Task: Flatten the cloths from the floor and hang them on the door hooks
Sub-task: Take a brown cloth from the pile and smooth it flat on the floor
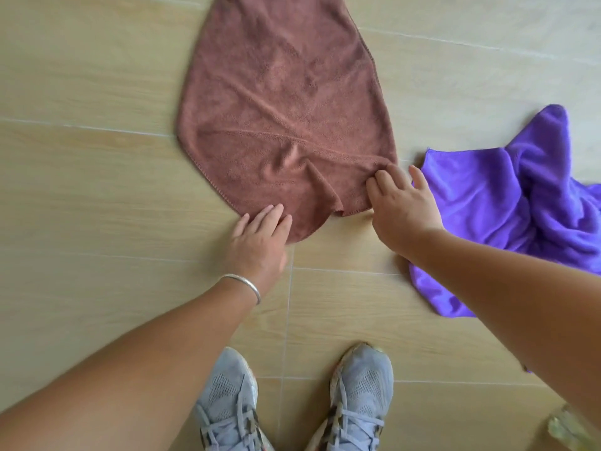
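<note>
A brown cloth [279, 102] lies spread on the tiled floor, with creases bunched near its near edge. My left hand [260, 239], with a silver bangle at the wrist, lies on the near left corner of the cloth, fingers straight. My right hand [400, 203] is at the near right corner, its fingertips curled onto the hem there. A purple cloth [507, 203] lies crumpled on the floor to the right, partly under my right forearm. No door hooks are in view.
The floor [97, 196] is beige wood-look tile with pale grout lines. My two grey sneakers [292, 402] stand at the bottom centre. A blurred pale object [569, 431] sits at the bottom right corner.
</note>
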The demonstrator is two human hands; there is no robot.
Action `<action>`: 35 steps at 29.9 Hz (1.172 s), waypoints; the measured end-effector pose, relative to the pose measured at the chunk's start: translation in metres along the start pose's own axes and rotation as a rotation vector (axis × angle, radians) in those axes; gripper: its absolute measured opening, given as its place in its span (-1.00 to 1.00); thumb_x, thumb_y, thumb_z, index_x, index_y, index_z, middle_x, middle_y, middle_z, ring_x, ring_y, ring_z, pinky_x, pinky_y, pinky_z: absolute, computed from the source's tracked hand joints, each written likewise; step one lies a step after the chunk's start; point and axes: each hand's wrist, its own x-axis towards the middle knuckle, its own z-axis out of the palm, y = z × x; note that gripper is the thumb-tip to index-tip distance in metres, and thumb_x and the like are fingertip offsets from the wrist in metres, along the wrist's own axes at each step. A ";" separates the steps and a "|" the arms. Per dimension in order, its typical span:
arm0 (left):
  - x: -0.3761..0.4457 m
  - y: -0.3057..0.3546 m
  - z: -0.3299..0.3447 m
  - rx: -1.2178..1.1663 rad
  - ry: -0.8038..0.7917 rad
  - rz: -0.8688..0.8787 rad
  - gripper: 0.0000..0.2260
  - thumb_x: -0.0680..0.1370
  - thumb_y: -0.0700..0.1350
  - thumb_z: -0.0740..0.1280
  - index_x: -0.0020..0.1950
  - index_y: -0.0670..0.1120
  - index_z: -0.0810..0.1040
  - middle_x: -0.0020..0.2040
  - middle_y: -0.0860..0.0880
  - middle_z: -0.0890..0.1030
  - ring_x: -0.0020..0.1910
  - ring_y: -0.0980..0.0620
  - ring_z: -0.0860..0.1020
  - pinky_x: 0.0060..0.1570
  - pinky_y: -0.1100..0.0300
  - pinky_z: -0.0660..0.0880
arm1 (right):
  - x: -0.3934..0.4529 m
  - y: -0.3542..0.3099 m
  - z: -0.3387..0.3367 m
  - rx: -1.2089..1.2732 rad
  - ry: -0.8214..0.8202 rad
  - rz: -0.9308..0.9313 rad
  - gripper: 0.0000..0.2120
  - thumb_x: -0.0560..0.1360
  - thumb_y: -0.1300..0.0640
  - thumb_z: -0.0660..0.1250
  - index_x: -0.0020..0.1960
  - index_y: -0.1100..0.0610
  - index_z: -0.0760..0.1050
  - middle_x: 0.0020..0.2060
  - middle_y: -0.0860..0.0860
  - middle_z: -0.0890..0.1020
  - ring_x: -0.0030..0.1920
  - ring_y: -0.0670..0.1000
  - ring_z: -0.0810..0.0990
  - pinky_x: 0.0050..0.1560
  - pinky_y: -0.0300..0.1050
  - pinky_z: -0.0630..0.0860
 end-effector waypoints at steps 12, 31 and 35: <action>-0.012 -0.032 -0.098 0.080 0.034 -0.004 -0.66 0.21 -0.40 0.38 -0.15 -0.04 0.49 -0.30 -0.02 0.49 -0.28 -0.14 0.50 -0.26 0.11 0.25 | -0.011 0.021 -0.069 0.079 0.136 0.032 -0.82 0.45 0.26 0.20 0.02 0.16 0.50 -0.13 0.11 0.62 0.05 0.19 0.52 0.29 0.08 0.22; -0.143 -0.025 -0.306 0.029 -0.025 -0.005 -0.73 0.21 -0.11 0.52 -0.30 0.03 0.43 -0.41 0.09 0.41 -0.39 -0.02 0.48 -0.34 0.16 0.31 | -0.167 0.012 -0.236 0.240 0.197 0.115 -0.80 0.29 0.39 0.31 -0.17 0.15 0.44 -0.44 0.06 0.52 -0.33 0.16 0.55 0.00 0.09 0.48; -0.166 -0.021 -0.356 0.005 -0.090 -0.013 -0.76 0.19 -0.13 0.57 -0.38 0.03 0.51 -0.45 0.07 0.43 -0.44 -0.03 0.47 -0.38 0.21 0.34 | -0.199 0.021 -0.283 0.268 0.245 0.035 -0.69 0.11 0.46 0.30 -0.21 0.17 0.49 -0.52 0.00 0.48 -0.44 0.12 0.54 -0.07 0.08 0.60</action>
